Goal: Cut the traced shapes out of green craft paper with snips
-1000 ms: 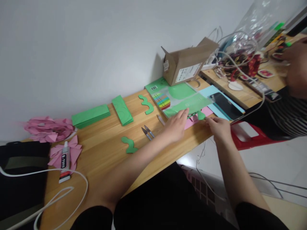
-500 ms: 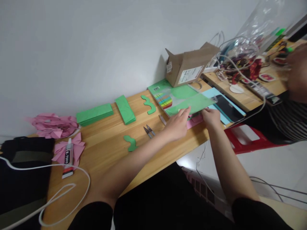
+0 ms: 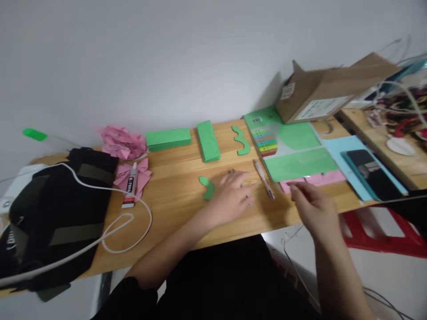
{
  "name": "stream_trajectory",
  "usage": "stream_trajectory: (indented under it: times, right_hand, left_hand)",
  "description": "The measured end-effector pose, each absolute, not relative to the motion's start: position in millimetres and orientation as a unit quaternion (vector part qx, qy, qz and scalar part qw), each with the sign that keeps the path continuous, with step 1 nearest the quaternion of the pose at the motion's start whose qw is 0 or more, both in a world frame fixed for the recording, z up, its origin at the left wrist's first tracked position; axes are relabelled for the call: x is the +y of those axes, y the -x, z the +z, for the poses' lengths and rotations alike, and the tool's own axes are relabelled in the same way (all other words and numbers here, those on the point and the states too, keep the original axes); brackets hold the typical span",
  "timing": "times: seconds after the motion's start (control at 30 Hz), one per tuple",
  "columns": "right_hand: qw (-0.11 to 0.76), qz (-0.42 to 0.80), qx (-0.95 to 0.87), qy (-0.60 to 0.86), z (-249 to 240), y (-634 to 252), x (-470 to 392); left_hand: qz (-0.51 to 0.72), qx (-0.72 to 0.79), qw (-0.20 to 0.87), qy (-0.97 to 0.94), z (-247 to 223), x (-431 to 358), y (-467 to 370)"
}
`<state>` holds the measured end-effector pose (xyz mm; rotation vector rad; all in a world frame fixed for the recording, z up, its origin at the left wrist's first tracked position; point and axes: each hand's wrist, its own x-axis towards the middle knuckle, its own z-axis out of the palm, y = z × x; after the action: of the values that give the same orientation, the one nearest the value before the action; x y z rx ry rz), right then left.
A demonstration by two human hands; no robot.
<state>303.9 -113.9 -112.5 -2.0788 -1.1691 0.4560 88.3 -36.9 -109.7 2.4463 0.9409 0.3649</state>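
My left hand (image 3: 230, 198) is over the table, its fingers spread and slightly blurred. It covers most of the small snips, whose tips (image 3: 233, 171) show past the knuckles; I cannot tell if it touches them. Beside it lies a wavy green cut-out (image 3: 207, 187), partly behind the hand. My right hand (image 3: 315, 206) is closed in a pinch near the front edge, by pink paper (image 3: 328, 178); what its fingers hold, if anything, is hidden. The pink paper sticks out from under a green and clear plastic folder (image 3: 300, 164). A pen (image 3: 264, 178) lies between the hands.
Green paper stacks (image 3: 168, 139) (image 3: 209, 141) and another wavy cut-out (image 3: 240, 140) lie toward the wall. Pink paper scraps (image 3: 123, 142), a glue tube (image 3: 130, 186) and a black bag (image 3: 73, 209) are left. A cardboard box (image 3: 320, 93) and phone (image 3: 373, 173) stand right.
My left hand has left the folder and moved left over the snips. The folder now lies flat on the pink paper. My right hand has drawn back toward me. The view has turned left.
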Motion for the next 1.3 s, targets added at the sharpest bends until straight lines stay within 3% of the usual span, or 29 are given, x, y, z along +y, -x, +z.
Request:
stream_trajectory:
  times: [0.2,0.63,1.3]
  right_hand:
    - [0.211,0.300,-0.623,0.691,-106.8,-215.6,-82.9]
    - [0.009,0.247,-0.687,0.683,-104.9,-164.9,-72.1]
    - [0.028,0.255,-0.675,0.691,-110.9,-164.3,-69.0]
  left_hand:
    - [0.152,0.530,0.211,-0.807,-130.2,-14.7,1.9]
    - [0.135,0.506,0.244,-0.817,-129.6,-18.0,13.7]
    - [0.145,0.496,0.236,-0.823,-137.6,-22.3,15.4]
